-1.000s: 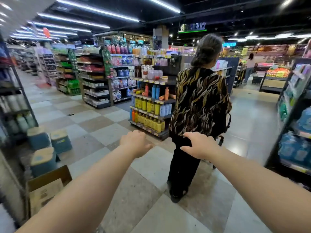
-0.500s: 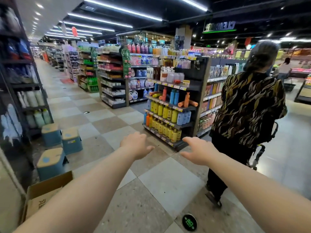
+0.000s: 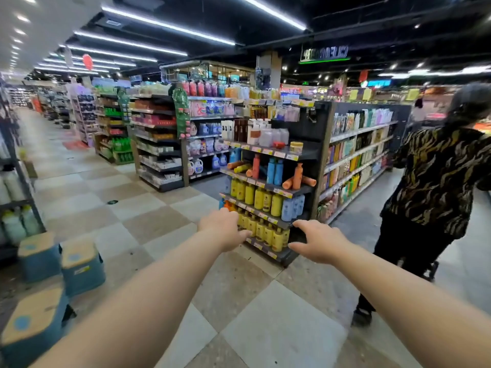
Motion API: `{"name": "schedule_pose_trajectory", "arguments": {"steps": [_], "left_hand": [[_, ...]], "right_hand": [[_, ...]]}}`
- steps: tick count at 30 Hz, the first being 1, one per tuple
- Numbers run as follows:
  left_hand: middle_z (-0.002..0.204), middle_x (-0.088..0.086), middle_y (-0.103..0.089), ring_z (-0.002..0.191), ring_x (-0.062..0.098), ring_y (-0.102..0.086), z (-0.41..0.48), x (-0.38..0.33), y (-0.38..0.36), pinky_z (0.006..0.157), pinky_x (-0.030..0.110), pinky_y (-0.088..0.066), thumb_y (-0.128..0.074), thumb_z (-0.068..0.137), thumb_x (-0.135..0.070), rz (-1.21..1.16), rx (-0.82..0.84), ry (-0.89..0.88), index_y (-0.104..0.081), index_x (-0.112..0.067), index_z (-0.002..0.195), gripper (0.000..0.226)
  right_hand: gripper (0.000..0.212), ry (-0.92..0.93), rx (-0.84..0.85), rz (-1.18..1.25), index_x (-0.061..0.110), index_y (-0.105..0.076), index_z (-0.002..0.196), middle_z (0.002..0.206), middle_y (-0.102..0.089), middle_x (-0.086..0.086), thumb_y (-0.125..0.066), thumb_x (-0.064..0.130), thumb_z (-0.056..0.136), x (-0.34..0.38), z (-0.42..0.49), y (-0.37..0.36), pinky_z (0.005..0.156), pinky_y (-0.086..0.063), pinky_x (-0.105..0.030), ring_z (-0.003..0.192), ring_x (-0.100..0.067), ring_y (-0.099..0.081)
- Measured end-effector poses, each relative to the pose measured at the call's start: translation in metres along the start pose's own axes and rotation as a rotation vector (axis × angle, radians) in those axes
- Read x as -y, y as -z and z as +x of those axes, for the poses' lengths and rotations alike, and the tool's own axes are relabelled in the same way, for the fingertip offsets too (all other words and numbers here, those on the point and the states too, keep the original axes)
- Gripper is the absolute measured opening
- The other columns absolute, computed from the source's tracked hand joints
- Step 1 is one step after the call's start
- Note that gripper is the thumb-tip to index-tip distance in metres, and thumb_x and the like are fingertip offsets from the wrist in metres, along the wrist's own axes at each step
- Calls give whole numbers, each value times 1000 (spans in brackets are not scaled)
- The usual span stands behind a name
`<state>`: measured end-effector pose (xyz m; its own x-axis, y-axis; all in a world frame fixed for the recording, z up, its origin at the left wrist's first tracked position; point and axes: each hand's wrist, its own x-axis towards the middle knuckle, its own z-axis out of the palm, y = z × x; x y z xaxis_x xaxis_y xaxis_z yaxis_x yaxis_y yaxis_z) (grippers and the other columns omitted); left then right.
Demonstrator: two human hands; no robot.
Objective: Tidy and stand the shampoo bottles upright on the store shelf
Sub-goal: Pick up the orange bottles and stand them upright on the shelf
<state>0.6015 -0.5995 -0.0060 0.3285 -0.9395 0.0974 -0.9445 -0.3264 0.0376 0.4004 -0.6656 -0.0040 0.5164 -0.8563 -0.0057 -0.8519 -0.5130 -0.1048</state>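
A dark end-of-aisle shelf unit [image 3: 305, 191] stands a few steps ahead, stocked with shampoo bottles. On its second tier several orange bottles lie on their sides: some at the left [image 3: 237, 166] and one at the right [image 3: 308, 181]. An orange bottle [image 3: 298, 176] and two blue ones [image 3: 275, 171] stand upright there. Yellow bottles [image 3: 255, 195] fill the lower tiers. My left hand [image 3: 224, 229] and my right hand [image 3: 318, 241] reach forward, both empty with fingers loosely curled, well short of the shelf.
A person in a black and gold patterned top [image 3: 435, 187] stands at the right, close to the shelf's side. Three blue stools [image 3: 79, 264] sit on the floor at the left. More stocked shelving [image 3: 159, 144] lines the aisle behind. Checkered floor lies between me and the shelf.
The view has swung left and moved closer: the shelf unit now sits centre, and the person has shifted from straight ahead to the right edge. Both hands stay stretched out, empty.
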Motion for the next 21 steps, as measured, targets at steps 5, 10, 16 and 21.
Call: {"name": "schedule_pose_trajectory", "arguments": {"steps": [5, 10, 16, 21], "left_hand": [[127, 5, -53, 116, 25, -52, 73, 30, -23, 89, 41, -49, -42, 85, -63, -28, 29, -27, -45, -21, 129, 61], [127, 6, -53, 116, 26, -52, 157, 76, -42, 86, 39, -46, -41, 85, -63, 0, 61, 30, -47, -20, 127, 60], [133, 6, -49, 122, 27, -48, 285, 120, -37, 93, 41, -44, -39, 87, -60, 14, 49, 86, -42, -19, 133, 62], [134, 6, -48, 122, 26, -47, 374, 144, -45, 92, 40, -44, -39, 87, -61, -4, 49, 114, -42, -20, 133, 62]], "right_hand": [[63, -22, 4, 0, 28, -27, 142, 145, -40, -3, -46, 52, 86, 13, 88, -4, 105, -37, -47, 130, -26, -42], [65, 19, 18, 27, 29, -25, 143, 147, -39, -1, -47, 53, 86, 29, 194, -24, 105, -37, -48, 131, -25, -42], [63, 57, 11, 80, 28, -27, 142, 146, -40, -1, -46, 52, 87, 49, 343, -25, 106, -34, -48, 132, -26, -41], [62, 85, -3, 121, 27, -30, 141, 145, -41, -1, -49, 51, 86, 59, 442, -21, 104, -38, -46, 130, -24, -43]]}}
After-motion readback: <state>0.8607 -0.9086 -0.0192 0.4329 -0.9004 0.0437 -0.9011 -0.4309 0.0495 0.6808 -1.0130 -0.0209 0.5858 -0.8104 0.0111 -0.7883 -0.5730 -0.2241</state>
